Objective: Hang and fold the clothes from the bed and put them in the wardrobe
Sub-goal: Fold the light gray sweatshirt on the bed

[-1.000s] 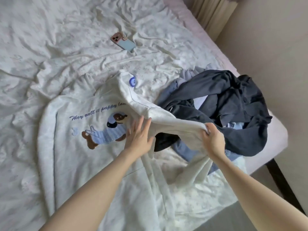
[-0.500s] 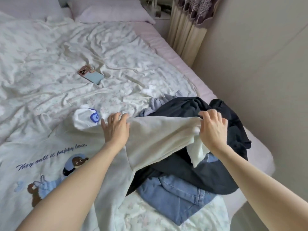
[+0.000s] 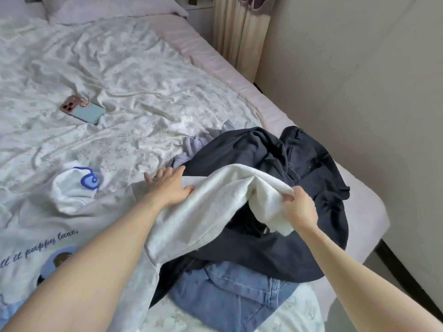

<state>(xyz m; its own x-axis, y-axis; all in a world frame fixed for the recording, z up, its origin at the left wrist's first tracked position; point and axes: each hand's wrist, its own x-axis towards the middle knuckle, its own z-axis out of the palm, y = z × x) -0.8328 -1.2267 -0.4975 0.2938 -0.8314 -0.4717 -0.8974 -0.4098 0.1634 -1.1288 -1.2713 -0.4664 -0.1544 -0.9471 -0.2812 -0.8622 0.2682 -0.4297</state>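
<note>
Rumpled white bedding with a faint floral print (image 3: 143,97) covers most of the frame, with a pale pink mattress edge (image 3: 215,61) running along its right side toward a plain wall and a cream curtain (image 3: 236,32) at the upper centre. Pillows (image 3: 107,7) lie across the top left. On the sheet in the upper left sits a phone (image 3: 84,110) in a light blue case, lying flat and well apart from the clothes. A white sweatshirt (image 3: 100,226) is spread over the lower left of the frame, its printed script and cartoon figure partly hidden under the left forearm, and its hood with a blue swirl (image 3: 76,188) bunched left of centre. One sleeve (image 3: 215,202) of it is stretched across the middle of the frame between both hands. The left hand (image 3: 169,185) lies on the sleeve near the shoulder, fingers straight and spread, thumb resting on the cloth. The right hand (image 3: 299,207) pinches the cuff end in curled fingers, lifting it above a dark charcoal garment (image 3: 299,164) heaped at centre right. Blue jeans (image 3: 235,293) lie under that heap at the lower centre, and a pale lilac garment (image 3: 199,144) peeks out just above the dark one.
</note>
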